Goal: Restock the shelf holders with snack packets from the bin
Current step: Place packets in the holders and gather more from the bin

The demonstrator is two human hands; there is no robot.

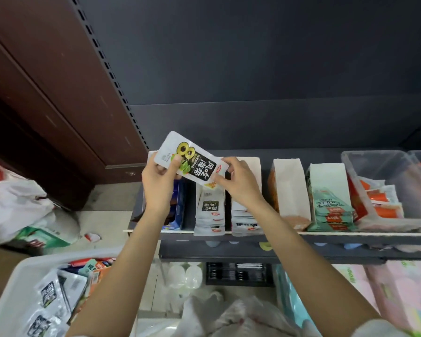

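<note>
Dim, even indoor light; the dark grey metal back panel (pixel 265 49) stays murky. Wide-angle bending at the edges, soft blur along the bottom of the frame.

bin (pixel 15 271): I'm seeing it running off the bottom-left edge.
blue packet (pixel 177 210): my left hand (pixel 159 177) is hiding most of it.

A brown wooden cabinet (pixel 41 93) stands left of white plastic bags (pixel 17 203).

Dark shelf (pixel 326 237), white holders (pixel 290 190) of snack packets (pixel 210 215), clear tub (pixel 374 186) at right
</note>
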